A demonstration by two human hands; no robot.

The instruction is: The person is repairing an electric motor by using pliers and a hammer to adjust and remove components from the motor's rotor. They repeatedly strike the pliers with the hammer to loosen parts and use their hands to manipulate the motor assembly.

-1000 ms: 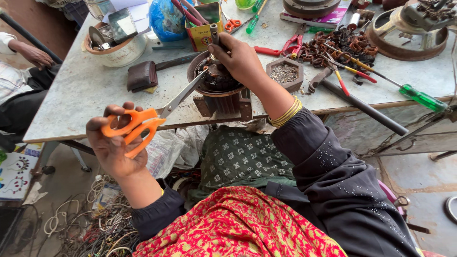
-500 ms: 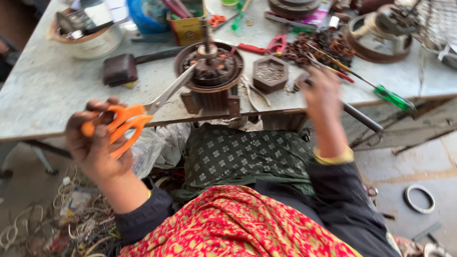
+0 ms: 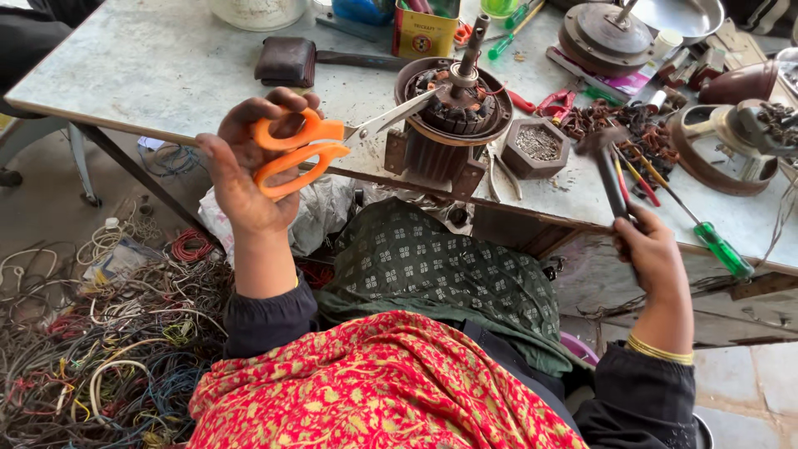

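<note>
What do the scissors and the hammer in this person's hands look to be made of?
Scissors in the left hand: glossy orange handles, likely plastic; bare grey blades with a metallic sheen, probably steel. Hammer in the right hand: dull dark head, apparently metal; the handle is dark and matte, and whether it is metal, wood or rubber-covered cannot be told.

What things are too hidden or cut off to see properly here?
Head view:
- Hammer handle end: wrapped inside the right hand.
- Scissors tips: tucked against the motor.
- White bowl: cut by the top edge.
- Wire pile: cut by the left edge.
</note>
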